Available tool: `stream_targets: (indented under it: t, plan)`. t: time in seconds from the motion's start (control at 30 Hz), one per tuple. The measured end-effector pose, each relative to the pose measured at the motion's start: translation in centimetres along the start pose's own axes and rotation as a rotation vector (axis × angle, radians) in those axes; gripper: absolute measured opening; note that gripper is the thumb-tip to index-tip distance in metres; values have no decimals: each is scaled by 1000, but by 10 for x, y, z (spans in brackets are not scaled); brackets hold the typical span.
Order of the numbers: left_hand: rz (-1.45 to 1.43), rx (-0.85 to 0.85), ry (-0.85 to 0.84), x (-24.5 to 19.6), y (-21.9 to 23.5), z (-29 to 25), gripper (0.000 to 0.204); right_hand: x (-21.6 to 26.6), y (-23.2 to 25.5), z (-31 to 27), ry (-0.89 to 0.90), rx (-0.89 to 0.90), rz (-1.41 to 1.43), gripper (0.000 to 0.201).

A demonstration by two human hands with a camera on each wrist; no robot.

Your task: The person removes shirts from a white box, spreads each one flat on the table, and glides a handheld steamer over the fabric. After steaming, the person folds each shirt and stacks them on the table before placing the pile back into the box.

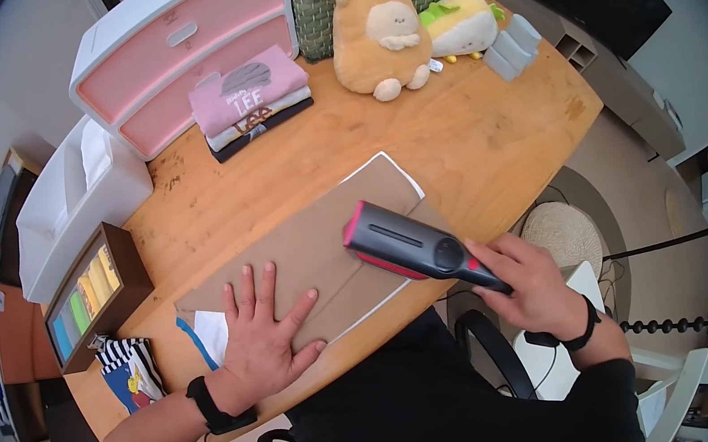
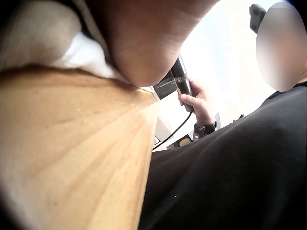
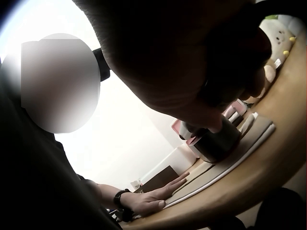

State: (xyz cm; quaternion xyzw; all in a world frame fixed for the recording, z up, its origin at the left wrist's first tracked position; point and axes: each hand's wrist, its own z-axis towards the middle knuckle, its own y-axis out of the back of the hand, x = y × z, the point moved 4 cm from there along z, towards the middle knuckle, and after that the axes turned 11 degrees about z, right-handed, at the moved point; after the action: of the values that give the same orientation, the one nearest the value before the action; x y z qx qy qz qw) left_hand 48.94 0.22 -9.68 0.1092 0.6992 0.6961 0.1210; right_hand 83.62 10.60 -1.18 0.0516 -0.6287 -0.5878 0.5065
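A brown folded cloth [image 1: 311,236] with white edges lies flat on the wooden table, a white and blue part showing at its left end. The left hand [image 1: 267,342] rests on it with fingers spread. By its handle, the right hand [image 1: 530,282] grips a dark grey and pink handheld appliance [image 1: 402,241], whose wide head is over the cloth's right part; whether it touches cannot be told. In the right wrist view the appliance [image 3: 216,143] is dark beside the cloth [image 3: 249,139], and the left hand [image 3: 153,199] lies flat farther along.
Folded shirts [image 1: 251,100] lie before a pink and white drawer unit [image 1: 184,41]. Plush toys [image 1: 378,41] and a green basket [image 1: 317,23] stand at the back. A brown box [image 1: 120,263], white bin [image 1: 90,208] and striped folded cloth [image 1: 131,374] are at left.
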Motion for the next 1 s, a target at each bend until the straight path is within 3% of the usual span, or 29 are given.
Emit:
stream_targets:
  t: [0.2,0.37,0.63,0.87,1.0]
  plan:
    - [-8,-26,4,1,-3,-1,70,-34,16,5,-97,-70,-60,68]
    - [-6,-17,2,2,-3,0,71,-18,32,17,-129,-120,-114,68]
    - [-17,22,6,2,-3,0,74,-5,-8,79,-8,84,5,68]
    - [-48,9,17,2,-1,-1,71,-32,23,77,-200,-25,-84,64]
    - [-43,6,26,2,-2,-1,70,-27,19,80,-132,-78,-110,67]
